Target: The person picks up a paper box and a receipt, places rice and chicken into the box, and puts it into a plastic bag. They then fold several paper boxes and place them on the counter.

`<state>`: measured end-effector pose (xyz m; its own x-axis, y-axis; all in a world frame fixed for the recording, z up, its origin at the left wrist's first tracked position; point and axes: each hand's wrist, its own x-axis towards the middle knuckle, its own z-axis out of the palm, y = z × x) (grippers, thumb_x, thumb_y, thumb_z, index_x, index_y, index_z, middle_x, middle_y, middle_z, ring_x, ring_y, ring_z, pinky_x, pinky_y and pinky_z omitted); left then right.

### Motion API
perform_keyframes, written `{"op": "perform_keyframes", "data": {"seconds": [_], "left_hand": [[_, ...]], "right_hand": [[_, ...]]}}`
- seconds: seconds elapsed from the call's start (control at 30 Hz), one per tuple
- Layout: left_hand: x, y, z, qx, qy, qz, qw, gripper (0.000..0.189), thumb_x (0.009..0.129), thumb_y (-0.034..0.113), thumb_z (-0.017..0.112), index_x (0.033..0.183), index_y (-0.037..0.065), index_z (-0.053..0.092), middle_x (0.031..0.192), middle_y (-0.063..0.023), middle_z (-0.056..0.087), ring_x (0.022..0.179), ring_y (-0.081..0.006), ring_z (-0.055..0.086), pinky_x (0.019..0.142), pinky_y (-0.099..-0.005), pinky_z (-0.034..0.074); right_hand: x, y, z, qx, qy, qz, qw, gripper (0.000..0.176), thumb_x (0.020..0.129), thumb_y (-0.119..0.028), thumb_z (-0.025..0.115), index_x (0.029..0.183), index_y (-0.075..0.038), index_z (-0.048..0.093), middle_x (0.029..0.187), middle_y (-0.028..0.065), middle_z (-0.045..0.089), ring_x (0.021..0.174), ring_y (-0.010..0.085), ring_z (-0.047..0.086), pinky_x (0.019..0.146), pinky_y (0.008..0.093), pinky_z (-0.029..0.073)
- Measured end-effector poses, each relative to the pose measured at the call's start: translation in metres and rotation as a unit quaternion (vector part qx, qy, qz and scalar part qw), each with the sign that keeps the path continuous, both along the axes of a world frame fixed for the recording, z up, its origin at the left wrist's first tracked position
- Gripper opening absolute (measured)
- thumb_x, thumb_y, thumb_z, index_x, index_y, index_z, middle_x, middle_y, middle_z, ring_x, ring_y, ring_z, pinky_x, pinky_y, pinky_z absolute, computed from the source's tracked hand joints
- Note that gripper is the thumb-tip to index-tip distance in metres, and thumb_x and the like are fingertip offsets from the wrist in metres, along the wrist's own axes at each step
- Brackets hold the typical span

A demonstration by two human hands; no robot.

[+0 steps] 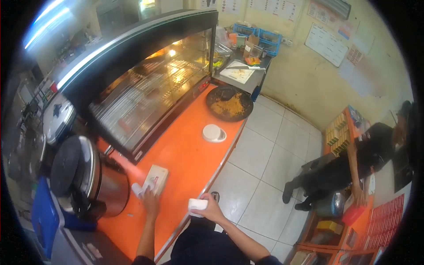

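My left hand is at the lower left of the orange counter, its fingers on a crumpled white piece beside a pale rectangular box. Near the counter's front edge, my right hand holds a small white object, its fingers wrapped round the right side. A round white scale sits farther up the counter. Beyond it is a black pan with orange-brown food in it.
A glass display warmer lines the counter's back. A large steel pot stands at left. At the far end lie a cutting board and a knife. Another person is at shelves on the right.
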<state>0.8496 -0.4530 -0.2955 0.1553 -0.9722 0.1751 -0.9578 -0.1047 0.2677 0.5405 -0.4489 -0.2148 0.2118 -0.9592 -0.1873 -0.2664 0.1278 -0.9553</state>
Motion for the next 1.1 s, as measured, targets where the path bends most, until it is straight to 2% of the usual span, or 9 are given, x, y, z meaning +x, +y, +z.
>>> {"op": "perform_keyframes", "data": {"seconds": [0.13, 0.43, 0.53, 0.6, 0.7, 0.8, 0.9, 1.0, 1.1], "left_hand": [[-0.011, -0.032, 0.029, 0.002, 0.002, -0.017, 1.000, 0.030, 0.096, 0.009, 0.047, 0.123, -0.003, 0.057, 0.132, -0.0209, 0.053, 0.130, -0.0360, 0.044, 0.114, -0.0556, 0.024], [-0.060, -0.115, 0.061, 0.094, 0.205, 0.039, 0.973, 0.030, 0.101, 0.011, 0.046, 0.120, -0.009, 0.057, 0.128, -0.0252, 0.056, 0.123, -0.0402, 0.050, 0.106, -0.0430, 0.039], [-0.067, -0.157, 0.071, 0.017, 0.202, 0.040, 0.978, 0.030, 0.100, 0.010, 0.049, 0.122, -0.009, 0.057, 0.128, -0.0240, 0.057, 0.122, -0.0375, 0.052, 0.105, -0.0415, 0.040], [-0.104, -0.200, 0.119, -0.008, 0.234, 0.034, 0.972, 0.030, 0.099, 0.008, 0.050, 0.122, -0.009, 0.057, 0.128, -0.0233, 0.057, 0.121, -0.0359, 0.053, 0.104, -0.0409, 0.040], [-0.162, -0.271, 0.179, -0.033, 0.297, -0.025, 0.954, 0.031, 0.097, 0.006, 0.051, 0.123, -0.009, 0.057, 0.128, -0.0222, 0.057, 0.120, -0.0337, 0.053, 0.104, -0.0399, 0.040], [-0.246, -0.344, 0.203, -0.018, 0.380, -0.120, 0.917, 0.031, 0.096, 0.004, 0.052, 0.124, -0.009, 0.057, 0.128, -0.0212, 0.058, 0.120, -0.0314, 0.054, 0.103, -0.0389, 0.041], [-0.358, -0.409, 0.202, 0.034, 0.466, -0.221, 0.856, 0.032, 0.094, 0.002, 0.054, 0.124, -0.009, 0.057, 0.128, -0.0201, 0.058, 0.119, -0.0291, 0.055, 0.103, -0.0379, 0.041], [-0.497, -0.465, 0.191, 0.095, 0.526, -0.296, 0.791, 0.033, 0.093, 0.000, 0.055, 0.125, -0.009, 0.057, 0.128, -0.0191, 0.059, 0.118, -0.0268, 0.056, 0.102, -0.0369, 0.041], [-0.640, -0.514, 0.192, 0.129, 0.532, -0.314, 0.776, 0.034, 0.091, -0.004, 0.055, 0.125, -0.009, 0.057, 0.128, -0.0181, 0.059, 0.117, -0.0250, 0.056, 0.100, -0.0358, 0.044]], "right_hand": [[0.024, -0.114, 0.012, 0.033, 0.055, 0.138, 0.988, 0.061, 0.071, -0.030, 0.086, 0.115, -0.006, 0.050, 0.106, 0.0175, 0.065, 0.095, 0.0281, 0.066, 0.080, 0.0365, 0.053], [0.114, -0.211, -0.192, -0.141, 0.190, 0.363, 0.901, 0.081, 0.066, -0.031, 0.076, 0.138, -0.008, 0.047, 0.133, 0.0242, 0.052, 0.128, 0.0390, 0.046, 0.110, 0.0477, 0.031], [0.106, -0.213, -0.154, -0.216, 0.151, 0.382, 0.886, 0.073, 0.081, -0.047, 0.063, 0.133, 0.002, 0.048, 0.134, 0.0243, 0.050, 0.127, 0.0357, 0.046, 0.103, 0.0482, 0.040], [0.046, -0.246, -0.054, -0.039, 0.120, 0.504, 0.854, 0.058, 0.085, -0.042, 0.062, 0.123, 0.001, 0.054, 0.116, 0.0235, 0.061, 0.109, 0.0379, 0.059, 0.095, 0.0475, 0.045], [-0.048, -0.293, -0.026, 0.072, -0.117, 0.591, 0.795, 0.049, 0.089, -0.039, 0.062, 0.114, 0.002, 0.057, 0.098, 0.0221, 0.065, 0.091, 0.0400, 0.063, 0.087, 0.0470, 0.048], [-0.154, -0.345, -0.047, 0.048, -0.129, 0.360, 0.923, 0.050, 0.090, -0.038, 0.066, 0.119, 0.001, 0.056, 0.109, 0.0206, 0.061, 0.102, 0.0366, 0.061, 0.092, 0.0441, 0.046], [-0.289, -0.390, 0.018, -0.189, -0.060, 0.060, 0.978, 0.060, 0.088, -0.043, 0.069, 0.126, 0.000, 0.054, 0.122, 0.0195, 0.056, 0.113, 0.0306, 0.056, 0.097, 0.0402, 0.044], [-0.403, -0.423, 0.049, -0.113, -0.061, 0.066, 0.989, 0.069, 0.085, -0.044, 0.072, 0.133, -0.001, 0.049, 0.134, 0.0174, 0.047, 0.124, 0.0281, 0.049, 0.102, 0.0394, 0.040], [-0.502, -0.440, 0.074, -0.065, -0.102, 0.016, 0.992, 0.053, 0.087, -0.042, 0.071, 0.119, 0.000, 0.061, 0.106, 0.0151, 0.065, 0.101, 0.0250, 0.063, 0.089, 0.0360, 0.048]]}}
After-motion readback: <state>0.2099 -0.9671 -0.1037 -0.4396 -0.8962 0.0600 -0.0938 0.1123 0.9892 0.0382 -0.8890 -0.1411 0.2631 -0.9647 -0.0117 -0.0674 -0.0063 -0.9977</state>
